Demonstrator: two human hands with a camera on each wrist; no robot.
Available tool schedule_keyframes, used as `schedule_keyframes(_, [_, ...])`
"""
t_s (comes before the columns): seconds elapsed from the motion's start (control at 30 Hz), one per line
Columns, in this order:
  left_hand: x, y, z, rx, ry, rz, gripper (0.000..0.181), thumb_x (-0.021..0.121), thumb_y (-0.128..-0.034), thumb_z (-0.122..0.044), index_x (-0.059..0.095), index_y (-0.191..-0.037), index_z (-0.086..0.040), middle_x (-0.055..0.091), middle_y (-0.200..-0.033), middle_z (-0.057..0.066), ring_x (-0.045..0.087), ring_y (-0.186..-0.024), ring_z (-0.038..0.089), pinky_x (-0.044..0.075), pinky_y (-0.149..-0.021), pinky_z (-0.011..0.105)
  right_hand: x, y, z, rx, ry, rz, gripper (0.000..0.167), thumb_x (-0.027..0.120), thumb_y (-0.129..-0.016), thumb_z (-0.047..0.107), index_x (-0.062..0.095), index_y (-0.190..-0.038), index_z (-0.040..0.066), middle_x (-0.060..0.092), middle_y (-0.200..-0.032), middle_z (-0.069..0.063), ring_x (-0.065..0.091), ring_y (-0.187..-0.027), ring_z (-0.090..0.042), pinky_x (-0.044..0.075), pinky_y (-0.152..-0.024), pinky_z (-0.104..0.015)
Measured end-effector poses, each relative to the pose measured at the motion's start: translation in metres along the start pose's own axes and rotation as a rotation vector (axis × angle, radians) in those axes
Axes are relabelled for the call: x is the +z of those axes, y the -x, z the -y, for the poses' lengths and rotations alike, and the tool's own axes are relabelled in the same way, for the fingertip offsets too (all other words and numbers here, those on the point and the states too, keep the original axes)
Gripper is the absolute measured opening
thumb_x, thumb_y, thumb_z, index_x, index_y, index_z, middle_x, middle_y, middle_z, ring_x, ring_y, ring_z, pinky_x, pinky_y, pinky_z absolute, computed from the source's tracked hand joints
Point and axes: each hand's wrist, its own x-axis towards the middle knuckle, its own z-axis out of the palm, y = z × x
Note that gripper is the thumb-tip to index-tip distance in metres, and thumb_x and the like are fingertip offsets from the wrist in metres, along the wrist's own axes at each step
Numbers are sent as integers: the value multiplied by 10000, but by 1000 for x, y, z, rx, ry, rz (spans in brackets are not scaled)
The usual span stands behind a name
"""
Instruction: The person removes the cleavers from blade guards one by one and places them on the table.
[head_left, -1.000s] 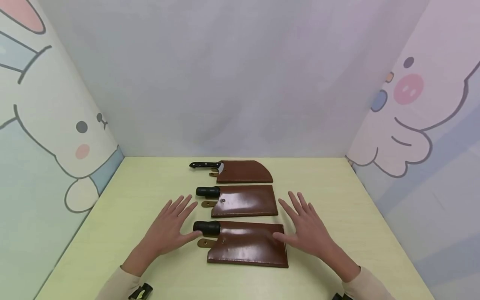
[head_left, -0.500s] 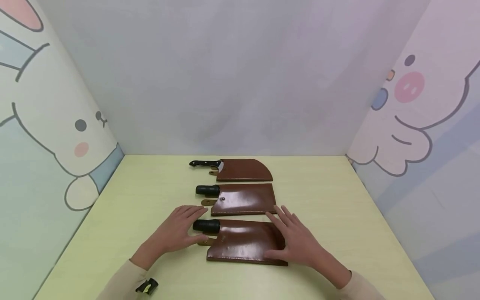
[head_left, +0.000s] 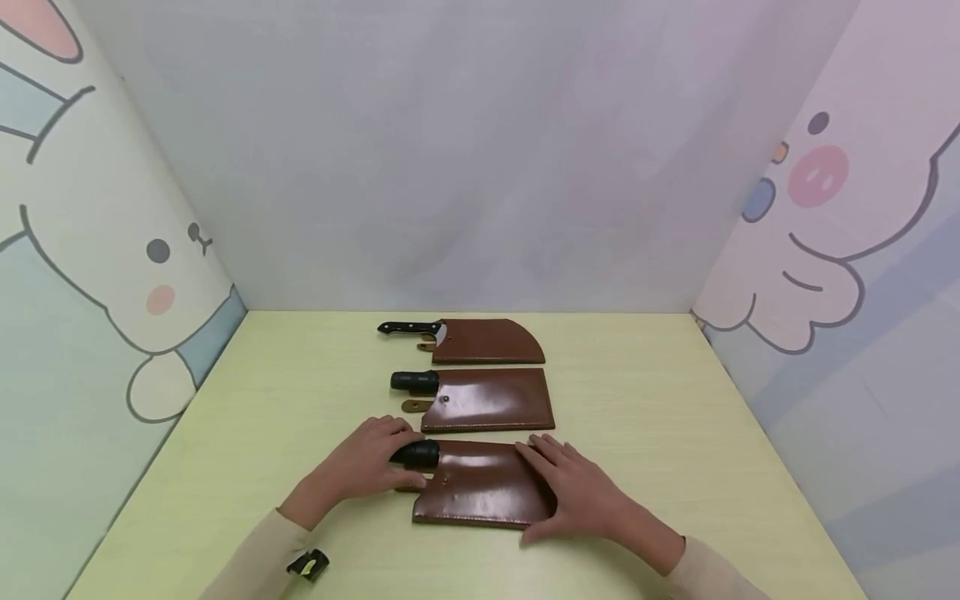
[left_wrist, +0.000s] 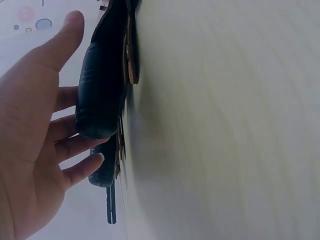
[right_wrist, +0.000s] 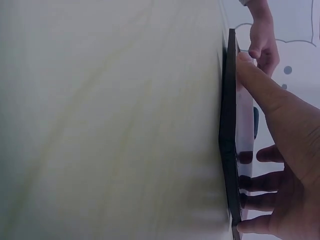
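Three brown leather knife sheaths with knives in them lie in a row, handles to the left. Over the black handle [head_left: 422, 454] of the nearest one hovers my left hand [head_left: 367, 458], thumb and fingers spread to either side. The left wrist view shows this handle [left_wrist: 100, 90] between thumb and fingers, not gripped. At the right end of the nearest sheath [head_left: 480, 483] is my right hand [head_left: 581, 496]. Its thumb lies by the near edge and its fingers by the far edge; in the right wrist view the fingertips appear at the sheath's edge [right_wrist: 228, 125], contact unclear.
Behind lie the middle sheath [head_left: 495, 400], with a black handle, and the farthest sheath [head_left: 491, 342], round-ended with a riveted knife handle [head_left: 408, 328]. The pale wooden table [head_left: 637, 375] meets a plain back wall and side walls with cartoon animals.
Both hands have come inward and down to the nearest sheath, the left to the handle and the right to the far-right end. The sheaths have stayed in place.
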Motion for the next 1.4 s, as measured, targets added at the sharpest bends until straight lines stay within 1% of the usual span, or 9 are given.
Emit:
schedule_keyframes(0.07, [1,-1,-1,-10,12,12,730,655,-828,-761,711,-1250,-167,637,-1103,-50,554,-968,120,494,-897,385,1,0,0,-3,7,17,1291,646,-620,936,330,-1614,176,384,-1606,-171,360,-1490,-367,352,-1166,-552])
schedule_keyframes(0.2, [2,-1,-1,-29,54,40,705,674,-832,-738,703,-1253,-173,610,-1090,-63,544,-936,104,517,-846,357,2,-1,0,-13,23,55,1301,653,-631,925,303,-1622,158,357,-1620,-177,357,-1493,-352,308,-1189,-562])
schedule_keyframes(0.33, [3,-3,0,-22,109,55,619,717,-854,-657,700,-1237,-170,571,-1066,-77,532,-906,86,522,-804,322,0,-2,0,-22,24,82,1283,682,-656,891,302,-1620,135,359,-1614,-189,362,-1489,-348,287,-1203,-546])
schedule_keyframes(0.53, [4,-8,1,15,114,30,419,786,-893,-425,729,-1186,-130,571,-1003,-58,527,-848,85,503,-744,288,-2,-4,1,-29,45,72,1220,697,-699,856,337,-1604,120,426,-1572,-175,416,-1453,-342,323,-1193,-518])
schedule_keyframes(0.73, [3,-6,0,5,124,14,437,800,-887,-382,743,-1213,-98,682,-1037,-17,616,-887,101,542,-772,323,-1,-3,1,-38,68,49,1204,685,-698,866,368,-1590,123,472,-1538,-161,463,-1417,-344,359,-1174,-505])
schedule_keyframes(0.83, [1,-4,-2,3,122,-14,478,795,-894,-368,725,-1265,-75,735,-1072,23,671,-928,130,555,-781,347,-2,-1,1,-36,73,25,1203,688,-690,870,380,-1585,128,482,-1533,-163,472,-1408,-361,369,-1170,-493])
schedule_keyframes(0.97, [-2,-1,-5,-11,123,-73,479,807,-887,-351,721,-1292,-108,751,-1079,10,677,-927,115,545,-756,323,-8,1,2,-39,79,-26,1200,703,-676,866,403,-1575,130,498,-1525,-163,480,-1406,-348,373,-1170,-477])
schedule_keyframes(1.17, [-11,2,-12,-3,114,-204,410,852,-839,-349,763,-1207,-191,757,-1073,-35,692,-937,115,564,-766,332,-22,2,5,-78,107,-110,1203,758,-655,827,417,-1566,119,517,-1509,-169,493,-1402,-334,365,-1176,-465])
schedule_keyframes(1.4, [-22,5,-21,-36,81,-310,378,888,-805,-317,779,-1138,-173,765,-1060,-19,723,-978,175,596,-806,384,-33,2,6,-127,107,-214,1191,868,-605,719,458,-1535,98,545,-1470,-133,535,-1352,-320,398,-1147,-488])
